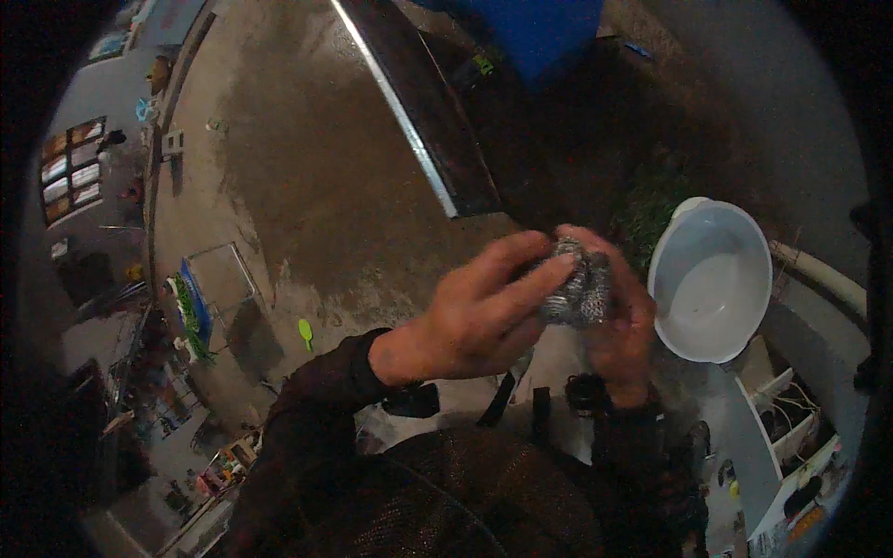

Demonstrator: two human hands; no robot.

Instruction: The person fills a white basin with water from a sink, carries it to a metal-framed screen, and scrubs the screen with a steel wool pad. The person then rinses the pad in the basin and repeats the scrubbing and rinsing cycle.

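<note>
Between both hands I hold a silvery mesh bundle [584, 289] that looks like a metal scouring pad. My left hand [481, 314] reaches in from the left, its fingertips pressed onto the near face of the bundle. Around its right side curls my right hand [628, 321], with part of its fingers hidden behind the mesh. A white oval plastic basin [711, 279] stands just to the right of my right hand, apart from it. Dark sleeves cover both forearms.
A dark panel with a shiny metal edge [401, 108] juts in from the top. Farther up hangs something blue [537, 35]. A green paddle-shaped thing [305, 333] lies on the concrete floor [314, 174]. A white open cabinet [788, 418] holding cables stands at lower right.
</note>
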